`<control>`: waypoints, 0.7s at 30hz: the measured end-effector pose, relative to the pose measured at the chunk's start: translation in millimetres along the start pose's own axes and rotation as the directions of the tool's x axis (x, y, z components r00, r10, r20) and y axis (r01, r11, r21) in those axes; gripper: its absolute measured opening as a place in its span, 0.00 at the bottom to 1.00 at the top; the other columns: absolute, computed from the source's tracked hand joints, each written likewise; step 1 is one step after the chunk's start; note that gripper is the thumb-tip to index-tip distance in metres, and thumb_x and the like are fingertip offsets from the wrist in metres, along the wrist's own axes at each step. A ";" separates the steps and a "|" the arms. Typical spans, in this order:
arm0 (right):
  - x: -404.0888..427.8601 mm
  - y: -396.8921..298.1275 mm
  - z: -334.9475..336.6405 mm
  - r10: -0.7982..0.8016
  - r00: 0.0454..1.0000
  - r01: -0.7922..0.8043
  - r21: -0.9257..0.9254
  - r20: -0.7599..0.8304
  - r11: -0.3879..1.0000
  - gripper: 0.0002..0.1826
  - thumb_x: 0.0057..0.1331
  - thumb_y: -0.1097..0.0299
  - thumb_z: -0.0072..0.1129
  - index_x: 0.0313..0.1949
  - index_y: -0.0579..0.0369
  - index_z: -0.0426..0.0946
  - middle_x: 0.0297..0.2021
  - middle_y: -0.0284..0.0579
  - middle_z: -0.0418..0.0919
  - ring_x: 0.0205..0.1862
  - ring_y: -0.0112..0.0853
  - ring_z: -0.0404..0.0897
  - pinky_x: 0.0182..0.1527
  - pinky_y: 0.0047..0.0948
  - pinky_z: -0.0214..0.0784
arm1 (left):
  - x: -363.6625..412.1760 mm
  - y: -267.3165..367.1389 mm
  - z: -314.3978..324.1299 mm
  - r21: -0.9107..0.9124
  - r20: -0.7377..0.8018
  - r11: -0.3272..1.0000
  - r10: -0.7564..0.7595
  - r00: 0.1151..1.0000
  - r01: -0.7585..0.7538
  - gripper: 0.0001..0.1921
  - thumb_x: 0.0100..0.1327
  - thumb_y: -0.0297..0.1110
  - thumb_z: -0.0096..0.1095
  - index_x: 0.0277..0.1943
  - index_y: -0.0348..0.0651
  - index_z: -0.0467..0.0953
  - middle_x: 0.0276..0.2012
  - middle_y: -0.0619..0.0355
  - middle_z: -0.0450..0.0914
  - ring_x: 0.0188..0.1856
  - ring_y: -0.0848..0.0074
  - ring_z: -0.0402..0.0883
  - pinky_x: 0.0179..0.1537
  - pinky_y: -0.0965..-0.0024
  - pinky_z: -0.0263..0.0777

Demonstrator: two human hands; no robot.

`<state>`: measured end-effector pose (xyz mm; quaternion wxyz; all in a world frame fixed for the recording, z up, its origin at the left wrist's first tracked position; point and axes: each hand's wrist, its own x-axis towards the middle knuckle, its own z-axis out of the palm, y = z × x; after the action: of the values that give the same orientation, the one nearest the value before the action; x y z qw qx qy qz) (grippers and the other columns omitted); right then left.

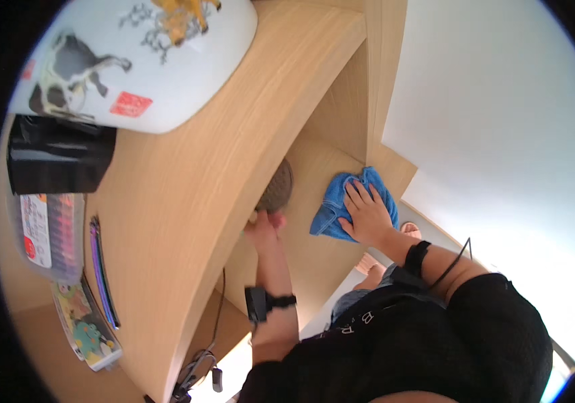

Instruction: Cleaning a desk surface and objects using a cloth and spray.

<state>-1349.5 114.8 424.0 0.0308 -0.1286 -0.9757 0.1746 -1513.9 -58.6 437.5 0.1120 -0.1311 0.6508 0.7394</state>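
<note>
My right hand [368, 211] lies flat with spread fingers on a folded blue cloth [335, 214], which rests on the lower wooden shelf [312, 257]. To its left my left hand [265, 231] reaches partly under the edge of the upper shelf [206, 196]. Just beyond its fingers stands a rounded brown object [279, 189] with a rough-looking surface, half hidden by that edge. Something pink shows beside the left fingers. What they grip is hidden.
On the upper shelf are a large white vessel [206, 85] with painted animals, a black container [60, 156], a clear case of coloured pens [63, 237], thin coloured sticks [100, 277] and an illustrated pack [88, 332]. Cables [201, 360] hang at lower left. A white wall [479, 111] borders the right.
</note>
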 end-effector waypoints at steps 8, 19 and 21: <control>-0.1 -0.4 -0.4 -0.018 0.998 0.018 0.014 -0.055 1.000 0.32 0.58 0.50 0.46 0.55 0.60 0.65 0.62 0.48 0.57 0.66 0.41 0.50 0.65 0.46 0.36 | 79.8 -17.8 78.3 -0.069 -0.119 0.963 -0.266 0.957 0.259 0.15 0.60 0.29 0.49 0.47 0.51 0.55 0.23 0.47 0.72 0.19 0.66 0.73 0.21 0.65 0.71; -0.5 -14.1 -0.5 -0.045 0.998 0.046 0.012 -0.050 0.999 0.31 0.55 0.51 0.49 0.52 0.61 0.67 0.60 0.50 0.60 0.64 0.44 0.53 0.64 0.49 0.40 | 94.2 -32.1 48.3 0.116 0.051 0.961 -0.260 0.964 0.252 0.09 0.58 0.29 0.51 0.42 0.51 0.65 0.28 0.45 0.75 0.24 0.61 0.77 0.27 0.60 0.71; -0.8 0.6 -0.2 -0.004 0.996 -0.002 -0.067 -0.086 0.998 0.30 0.55 0.51 0.50 0.52 0.60 0.67 0.59 0.50 0.60 0.63 0.45 0.54 0.63 0.49 0.42 | 78.0 -26.9 59.5 0.324 0.089 0.924 -0.245 0.965 0.205 0.12 0.56 0.27 0.52 0.44 0.48 0.67 0.30 0.45 0.76 0.26 0.60 0.78 0.28 0.60 0.72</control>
<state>-1348.5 115.2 424.0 0.0684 -0.1365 -0.9788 0.1362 -1581.0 3.4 393.0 0.2571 -0.1380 0.7316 0.6162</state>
